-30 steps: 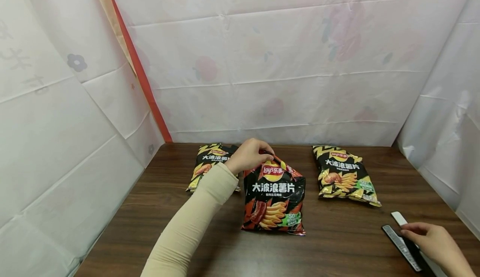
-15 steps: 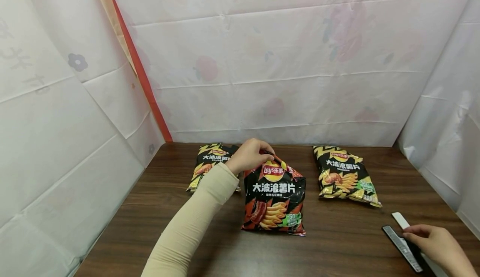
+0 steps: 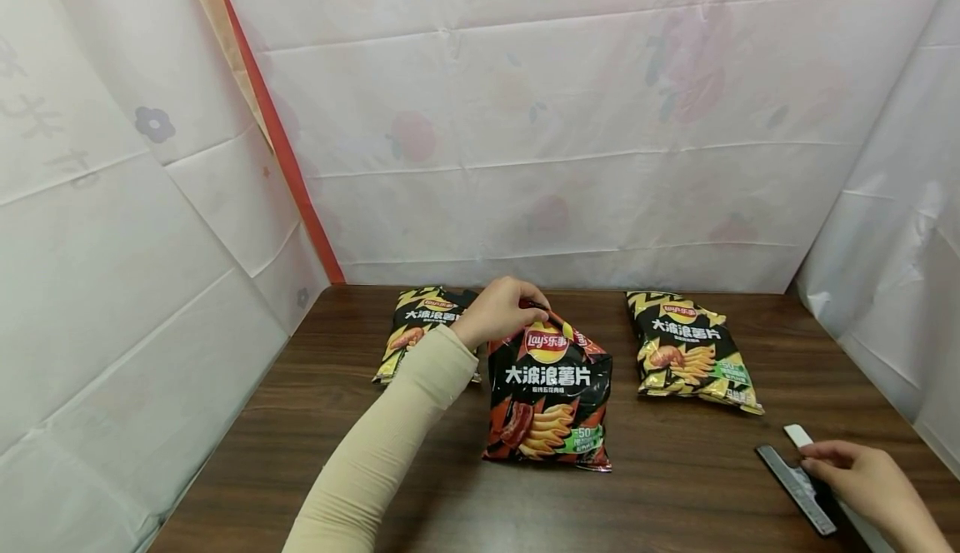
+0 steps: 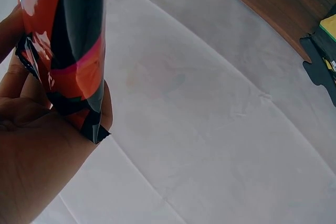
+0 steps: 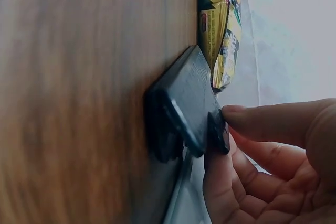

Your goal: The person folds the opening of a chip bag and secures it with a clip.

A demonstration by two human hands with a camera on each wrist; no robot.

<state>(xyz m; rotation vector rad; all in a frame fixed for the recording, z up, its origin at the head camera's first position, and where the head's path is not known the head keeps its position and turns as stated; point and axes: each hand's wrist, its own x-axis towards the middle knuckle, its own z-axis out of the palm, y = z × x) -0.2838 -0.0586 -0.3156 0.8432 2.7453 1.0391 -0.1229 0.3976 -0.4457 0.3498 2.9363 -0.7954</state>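
Observation:
My left hand (image 3: 501, 313) pinches the top edge of a red and black bag of potato chips (image 3: 549, 403), which stands upright at the middle of the table. In the left wrist view the crimped end of the bag (image 4: 79, 72) is between thumb and fingers. At the right, my right hand (image 3: 870, 476) pinches the side of a long black bar with a grey face (image 3: 797, 490). The right wrist view shows thumb and forefinger on a small dark tab beside the bar's thick body (image 5: 181, 103). A white strip (image 3: 798, 435) sticks out beyond the fingertips, partly hidden by the hand.
A yellow and black chip bag (image 3: 420, 328) lies back left, partly behind the left forearm. Another yellow and black chip bag (image 3: 686, 353) lies back right. White patterned sheets (image 3: 562, 120) hang around the back and sides of the brown wooden table (image 3: 675, 495).
The black and grey bar has shifted slightly left and turned a little in the right hand's grip. My left hand and the red chip bag stay in place.

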